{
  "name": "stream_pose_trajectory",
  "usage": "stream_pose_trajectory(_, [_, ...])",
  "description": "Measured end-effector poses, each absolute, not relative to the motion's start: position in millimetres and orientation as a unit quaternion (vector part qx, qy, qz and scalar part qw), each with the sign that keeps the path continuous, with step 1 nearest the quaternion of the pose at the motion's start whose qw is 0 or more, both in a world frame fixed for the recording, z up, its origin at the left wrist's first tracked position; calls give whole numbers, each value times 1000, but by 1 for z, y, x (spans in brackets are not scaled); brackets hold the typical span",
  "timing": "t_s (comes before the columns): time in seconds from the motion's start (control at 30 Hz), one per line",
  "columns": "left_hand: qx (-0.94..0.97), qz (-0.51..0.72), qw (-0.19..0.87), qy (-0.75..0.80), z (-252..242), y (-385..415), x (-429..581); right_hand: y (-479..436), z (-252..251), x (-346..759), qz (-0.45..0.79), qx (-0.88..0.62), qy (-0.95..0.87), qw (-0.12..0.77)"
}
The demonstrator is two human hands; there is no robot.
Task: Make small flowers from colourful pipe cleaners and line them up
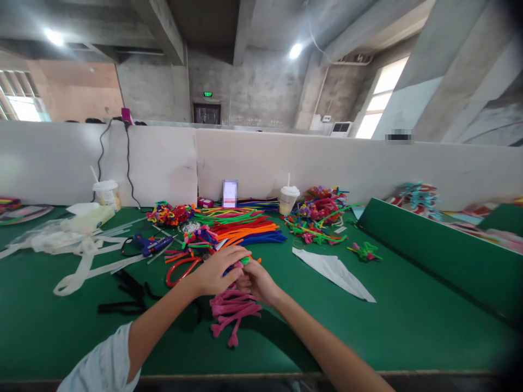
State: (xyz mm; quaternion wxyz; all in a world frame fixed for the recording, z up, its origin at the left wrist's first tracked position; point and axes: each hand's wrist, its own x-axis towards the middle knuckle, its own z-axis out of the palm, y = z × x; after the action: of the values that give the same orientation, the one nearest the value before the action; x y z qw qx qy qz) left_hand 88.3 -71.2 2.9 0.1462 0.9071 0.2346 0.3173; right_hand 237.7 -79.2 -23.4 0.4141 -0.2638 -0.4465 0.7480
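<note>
Two hands (216,270) (258,281) around pink pipe cleaners (233,310)

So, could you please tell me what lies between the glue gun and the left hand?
The head view shows red-handled scissors and a few short pipe cleaners between the glue gun and the left hand.

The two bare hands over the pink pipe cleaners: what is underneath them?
Bent fuzzy pink pipe cleaners lie below the left hand and right hand on the green tabletop; whatever they enclose is hidden.
</note>
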Motion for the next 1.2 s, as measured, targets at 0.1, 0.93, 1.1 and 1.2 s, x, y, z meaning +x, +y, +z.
stream_pose_trajectory(0.1, [900, 326, 141, 252, -1, -70, 88, -79, -21, 239, 751, -267, -446, 408])
stream_pose_trajectory(0.93, [708, 399, 456, 363, 7, -68, 98, -75, -33, 241, 723, -246, -545, 347])
stream_pose_trajectory(1.1, [716, 377, 472, 351, 6, -65, 97, -74, -33, 243, 713, -241, -554, 357])
stream_pose_trajectory(1.2, [723, 367, 473, 345, 4, -63, 96, -73, -34, 243, 697, -223, -571, 372])
